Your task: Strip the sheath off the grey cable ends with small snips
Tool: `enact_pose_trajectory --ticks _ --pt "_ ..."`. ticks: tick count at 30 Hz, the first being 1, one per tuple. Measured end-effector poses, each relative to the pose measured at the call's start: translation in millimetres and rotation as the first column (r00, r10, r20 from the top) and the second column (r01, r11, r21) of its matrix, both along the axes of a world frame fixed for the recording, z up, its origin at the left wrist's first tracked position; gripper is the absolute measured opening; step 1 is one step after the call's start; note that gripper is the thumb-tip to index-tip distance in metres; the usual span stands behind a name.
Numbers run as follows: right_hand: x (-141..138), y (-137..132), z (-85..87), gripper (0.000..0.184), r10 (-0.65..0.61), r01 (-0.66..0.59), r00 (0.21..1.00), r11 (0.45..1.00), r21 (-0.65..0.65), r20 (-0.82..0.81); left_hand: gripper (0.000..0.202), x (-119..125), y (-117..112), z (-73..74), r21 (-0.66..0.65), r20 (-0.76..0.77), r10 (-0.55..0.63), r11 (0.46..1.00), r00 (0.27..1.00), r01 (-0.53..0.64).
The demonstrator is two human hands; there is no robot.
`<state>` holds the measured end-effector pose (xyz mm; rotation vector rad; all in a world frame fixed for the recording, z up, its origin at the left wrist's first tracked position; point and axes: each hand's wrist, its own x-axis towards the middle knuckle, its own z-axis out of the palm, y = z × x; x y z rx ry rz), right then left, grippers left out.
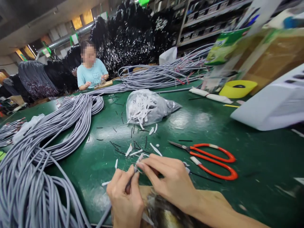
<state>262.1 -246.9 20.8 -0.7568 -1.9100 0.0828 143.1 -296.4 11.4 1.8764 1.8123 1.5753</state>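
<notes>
Both hands pinch the end of one grey cable over the green bench.

The left hand [124,198] is closed around the grey cable [131,178], holding it upright and steady, while the right hand [169,180] nips a small white strip [140,157] at the cable's tip between thumb and forefinger, seemingly so the end can be worked close to the eyes. Taking the orange-handled scissors [209,160] as the mark: the hands are just left of and nearer than them, within easy reach; a clear bag of white strips [148,107] lies beyond and left; loose white and black offcuts [133,145] scatter to their left; the big grey cable coil [47,145] sprawls far left. A co-worker [91,71] sits well beyond, across the bench [249,148].
</notes>
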Motion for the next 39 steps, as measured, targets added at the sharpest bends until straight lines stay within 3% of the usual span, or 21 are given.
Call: enact_pose_trajectory --ticks 5,9,13,19,24,33,39 --pt "-0.7 0.9 -0.8 0.03 0.011 -0.021 0.998 0.984 0.176 0.06 0.019 -2.6 2.0 -2.4 -0.018 0.033 -0.004 1.0 0.999 0.005" --pt "-2.4 -0.9 5.9 0.032 -0.021 0.02 1.0 0.994 0.111 0.01 0.022 -2.0 4.2 -8.4 -0.008 0.017 -0.033 0.999 0.999 0.033" --pt "-6.3 -9.4 14.8 0.044 0.184 -0.197 0.979 0.962 0.188 0.083 0.025 -11.2 5.2 -6.0 -0.091 -0.031 0.045 0.995 0.999 -0.048" --pt "2.7 11.7 12.0 0.019 -0.028 0.027 0.999 0.998 0.049 0.022 0.033 -19.8 1.6 4.1 -0.14 0.139 0.02 0.99 0.99 -0.001" --pt "4.8 14.7 9.3 0.022 0.003 -0.007 0.996 0.999 0.041 0.094 0.033 -13.1 1.2 4.0 -0.133 0.195 -0.008 0.991 0.981 0.035" --pt "7.0 12.1 11.0 0.023 -0.027 0.017 0.993 0.996 0.088 0.114 0.033 -9.1 1.0 3.2 -0.117 0.208 0.026 0.993 0.978 -0.001" --pt "5.5 10.4 9.6 0.024 0.006 -0.015 0.992 0.998 0.067 0.124 0.029 -11.7 1.5 3.0 -0.107 0.096 -0.046 0.993 0.994 0.056"
